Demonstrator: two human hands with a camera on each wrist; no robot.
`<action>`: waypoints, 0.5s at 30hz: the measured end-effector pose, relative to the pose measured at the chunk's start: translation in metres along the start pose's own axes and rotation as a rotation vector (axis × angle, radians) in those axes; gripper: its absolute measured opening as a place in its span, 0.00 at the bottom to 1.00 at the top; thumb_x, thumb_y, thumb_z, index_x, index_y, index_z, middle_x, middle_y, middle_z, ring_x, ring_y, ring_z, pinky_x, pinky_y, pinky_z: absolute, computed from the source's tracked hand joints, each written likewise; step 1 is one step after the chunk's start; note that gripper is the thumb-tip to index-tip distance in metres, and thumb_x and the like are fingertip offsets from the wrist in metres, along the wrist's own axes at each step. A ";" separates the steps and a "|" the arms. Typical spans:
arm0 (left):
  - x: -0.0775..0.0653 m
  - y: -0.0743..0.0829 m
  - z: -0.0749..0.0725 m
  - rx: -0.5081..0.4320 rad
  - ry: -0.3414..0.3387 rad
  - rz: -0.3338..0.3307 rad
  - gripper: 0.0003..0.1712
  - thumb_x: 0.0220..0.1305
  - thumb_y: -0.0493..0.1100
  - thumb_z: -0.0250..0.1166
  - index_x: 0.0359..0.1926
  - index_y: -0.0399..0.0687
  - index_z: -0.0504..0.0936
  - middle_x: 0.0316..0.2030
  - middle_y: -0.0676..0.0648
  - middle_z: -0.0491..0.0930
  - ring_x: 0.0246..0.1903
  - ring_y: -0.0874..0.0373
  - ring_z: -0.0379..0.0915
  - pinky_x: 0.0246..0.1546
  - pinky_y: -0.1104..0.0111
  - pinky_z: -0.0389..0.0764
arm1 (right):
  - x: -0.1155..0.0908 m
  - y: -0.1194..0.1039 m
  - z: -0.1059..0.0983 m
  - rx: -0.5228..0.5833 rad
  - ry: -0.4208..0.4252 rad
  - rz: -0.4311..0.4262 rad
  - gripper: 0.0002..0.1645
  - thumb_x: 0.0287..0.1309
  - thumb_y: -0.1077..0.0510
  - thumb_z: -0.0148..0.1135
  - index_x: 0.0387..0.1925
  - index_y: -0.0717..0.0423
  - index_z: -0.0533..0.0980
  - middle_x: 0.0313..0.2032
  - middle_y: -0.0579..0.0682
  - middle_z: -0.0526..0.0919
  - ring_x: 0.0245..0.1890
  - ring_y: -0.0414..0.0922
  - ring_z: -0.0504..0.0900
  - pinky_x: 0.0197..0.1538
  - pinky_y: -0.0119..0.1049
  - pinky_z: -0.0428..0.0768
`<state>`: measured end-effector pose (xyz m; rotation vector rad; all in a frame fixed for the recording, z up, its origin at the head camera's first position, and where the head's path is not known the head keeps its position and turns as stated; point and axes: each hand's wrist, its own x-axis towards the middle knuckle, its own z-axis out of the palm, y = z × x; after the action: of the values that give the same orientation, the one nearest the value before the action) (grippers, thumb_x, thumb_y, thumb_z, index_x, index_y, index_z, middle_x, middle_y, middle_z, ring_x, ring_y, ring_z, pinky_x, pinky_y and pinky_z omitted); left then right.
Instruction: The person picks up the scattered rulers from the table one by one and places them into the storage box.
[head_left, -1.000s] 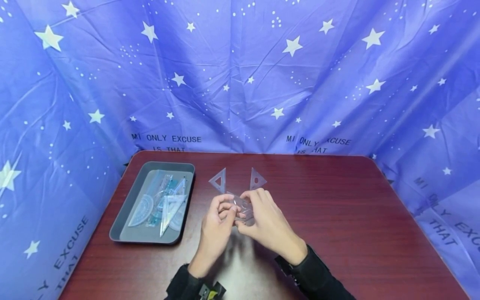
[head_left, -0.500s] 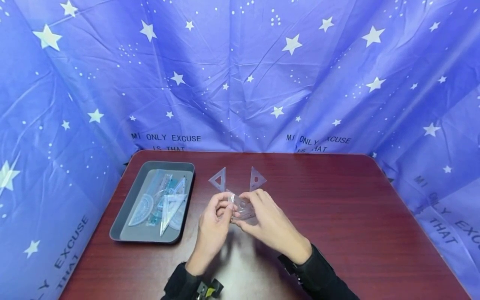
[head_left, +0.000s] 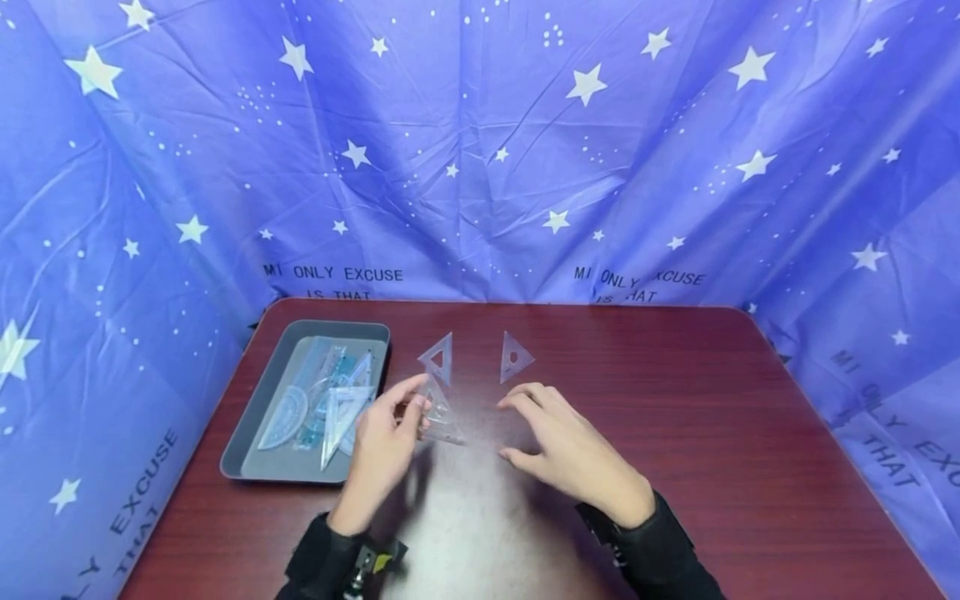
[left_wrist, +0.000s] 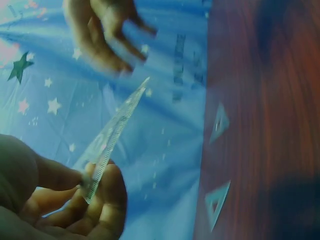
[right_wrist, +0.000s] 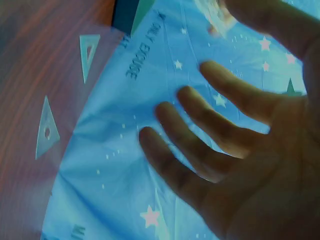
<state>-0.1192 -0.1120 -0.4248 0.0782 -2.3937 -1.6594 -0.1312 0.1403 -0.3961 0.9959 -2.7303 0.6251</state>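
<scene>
A clear set square [head_left: 444, 421] with ruled markings is pinched between the thumb and fingers of my left hand [head_left: 388, 433], above the table. In the left wrist view that set square [left_wrist: 116, 130] appears nearly edge-on. My right hand [head_left: 566, 442] is apart from it, to the right, holding nothing; the right wrist view has its fingers [right_wrist: 200, 145] spread and loosely bent. Two more clear set squares lie beyond the hands: one with a triangular cutout [head_left: 438, 358] on the left, another with an oval hole [head_left: 516, 358] on the right.
Left of my hands stands a grey tray [head_left: 240, 454] holding a clear protractor [head_left: 285, 419], a larger set square [head_left: 345, 417] and bluish rulers. The dark red table [head_left: 675, 417] meets a blue star-patterned curtain [head_left: 480, 167] at its far edge.
My right hand has let go of the clear set square and moved right. My left hand has moved left with it, toward the tray. The two lying set squares have stayed put.
</scene>
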 end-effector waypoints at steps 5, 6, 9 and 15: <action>0.011 -0.008 -0.031 0.262 -0.015 -0.023 0.18 0.77 0.33 0.60 0.61 0.39 0.87 0.36 0.43 0.90 0.29 0.63 0.80 0.33 0.70 0.81 | -0.011 0.013 -0.011 0.002 -0.116 0.067 0.27 0.58 0.54 0.81 0.56 0.56 0.82 0.57 0.52 0.83 0.60 0.53 0.81 0.62 0.53 0.83; 0.013 -0.010 -0.038 0.311 -0.022 -0.029 0.18 0.77 0.34 0.60 0.60 0.39 0.88 0.35 0.44 0.91 0.29 0.62 0.80 0.34 0.68 0.80 | -0.014 0.016 -0.012 0.008 -0.139 0.092 0.26 0.58 0.54 0.81 0.56 0.56 0.82 0.57 0.52 0.83 0.60 0.53 0.81 0.62 0.54 0.82; 0.020 -0.016 -0.058 0.424 -0.048 -0.055 0.18 0.76 0.35 0.59 0.59 0.38 0.88 0.35 0.44 0.91 0.28 0.62 0.80 0.34 0.65 0.77 | -0.021 0.025 -0.015 0.024 -0.194 0.159 0.24 0.59 0.53 0.79 0.54 0.56 0.83 0.56 0.52 0.83 0.58 0.54 0.81 0.61 0.57 0.81; 0.037 -0.028 -0.098 0.571 -0.123 -0.156 0.20 0.76 0.36 0.54 0.60 0.38 0.86 0.39 0.40 0.90 0.28 0.56 0.75 0.28 0.63 0.72 | -0.035 0.039 -0.016 0.051 -0.256 0.244 0.25 0.60 0.49 0.79 0.55 0.55 0.83 0.55 0.52 0.83 0.57 0.56 0.82 0.61 0.58 0.82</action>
<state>-0.1359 -0.2185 -0.4119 0.2680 -2.9475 -1.0032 -0.1294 0.1946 -0.4053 0.8082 -3.1090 0.6473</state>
